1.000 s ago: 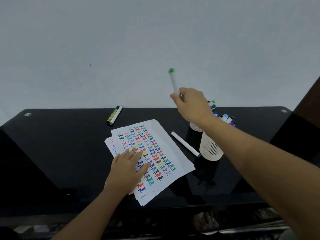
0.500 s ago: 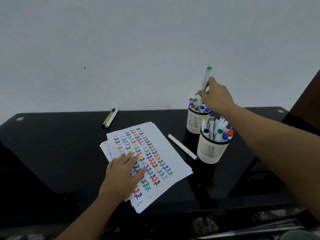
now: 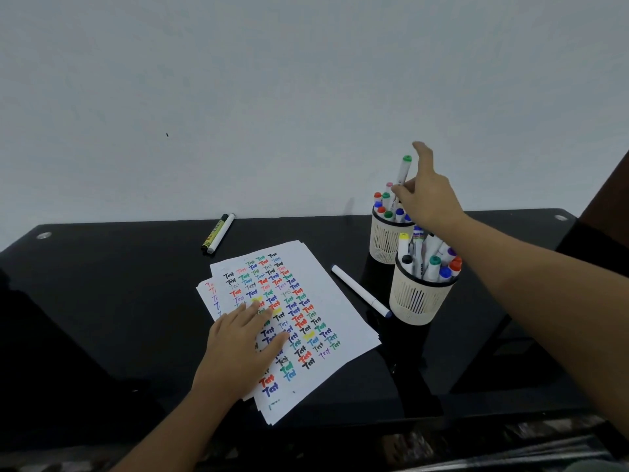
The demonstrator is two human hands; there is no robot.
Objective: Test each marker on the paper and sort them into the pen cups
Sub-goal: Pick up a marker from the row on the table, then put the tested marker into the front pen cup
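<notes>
My right hand (image 3: 429,199) is over the far pen cup (image 3: 383,243). Its thumb and fingers pinch a white marker with a green cap (image 3: 404,168), while the index finger points up. The marker stands tilted, its lower end down among the several markers in that cup. A nearer pen cup (image 3: 415,301), also holding several markers, stands just in front. My left hand (image 3: 238,349) presses flat on the stack of paper (image 3: 326,301), which is covered in coloured "Test" words.
A white marker with a blue end (image 3: 360,290) lies on the black glass table (image 3: 102,301) between the paper and the cups. Two markers, one yellow-black and one white (image 3: 218,233), lie side by side at the table's back edge by the wall.
My right hand carried the green-capped marker from above the table's middle to the right and lowered it into the far cup. The index finger has lifted off. The left hand stayed on the paper.
</notes>
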